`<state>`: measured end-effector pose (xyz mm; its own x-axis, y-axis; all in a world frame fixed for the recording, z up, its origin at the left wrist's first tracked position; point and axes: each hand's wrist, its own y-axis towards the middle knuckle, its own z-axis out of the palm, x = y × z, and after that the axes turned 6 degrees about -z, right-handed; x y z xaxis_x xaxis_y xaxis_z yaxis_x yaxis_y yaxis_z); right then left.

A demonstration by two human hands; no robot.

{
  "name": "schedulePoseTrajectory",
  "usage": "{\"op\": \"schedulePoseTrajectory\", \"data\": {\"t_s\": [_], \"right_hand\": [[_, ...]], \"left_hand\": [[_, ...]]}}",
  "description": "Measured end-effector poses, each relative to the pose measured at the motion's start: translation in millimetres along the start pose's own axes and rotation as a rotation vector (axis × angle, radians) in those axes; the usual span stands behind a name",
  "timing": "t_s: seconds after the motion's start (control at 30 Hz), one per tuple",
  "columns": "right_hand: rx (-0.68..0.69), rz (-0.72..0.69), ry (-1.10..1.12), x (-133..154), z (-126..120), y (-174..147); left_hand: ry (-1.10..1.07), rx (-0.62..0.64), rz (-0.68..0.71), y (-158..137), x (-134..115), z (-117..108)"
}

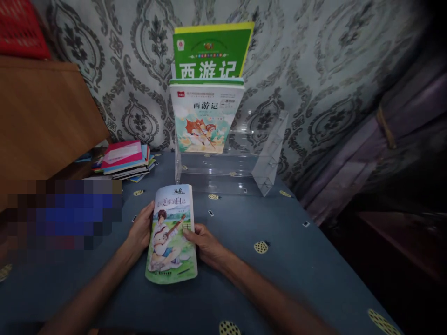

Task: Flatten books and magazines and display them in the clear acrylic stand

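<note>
A paperback book (171,237) with a guitar player on its cover is held upright, slightly curved, above the table. My left hand (142,227) grips its left edge, the fingers partly hidden behind it. On the right edge, my right hand (206,242) holds it with the thumb on the front cover. Behind it stands a clear acrylic book rack (267,163) with several tiers. A white-and-green book (206,118) leans in the rack, and a taller green book (213,51) with a yellow border rises behind that one.
Several books lie in a stack (125,158) at the back left, beside a brown wooden board (45,121). A red basket (23,30) sits above it. The blue tablecloth (279,288) has pineapple prints. A patterned wall closes the back; a curtain (359,139) hangs right.
</note>
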<state>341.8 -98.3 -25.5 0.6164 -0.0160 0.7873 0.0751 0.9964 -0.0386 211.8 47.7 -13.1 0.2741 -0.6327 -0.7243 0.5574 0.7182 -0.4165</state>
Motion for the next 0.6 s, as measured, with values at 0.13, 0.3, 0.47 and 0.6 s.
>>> {"op": "schedulePoseTrajectory", "data": {"t_s": [0.13, 0.3, 0.47, 0.6], "right_hand": [[-0.032, 0.032, 0.038, 2, 5, -3], [-0.054, 0.047, 0.060, 2, 7, -5], [-0.050, 0.042, 0.073, 1, 8, -6], [-0.045, 0.037, 0.075, 2, 8, -6]], "left_hand": [[-0.034, 0.021, -0.078, 1, 2, 1], [-0.068, 0.052, -0.187, -7, 3, 11], [-0.063, 0.129, -0.191, -14, 4, 17], [-0.031, 0.140, -0.100, -13, 10, 14]]}}
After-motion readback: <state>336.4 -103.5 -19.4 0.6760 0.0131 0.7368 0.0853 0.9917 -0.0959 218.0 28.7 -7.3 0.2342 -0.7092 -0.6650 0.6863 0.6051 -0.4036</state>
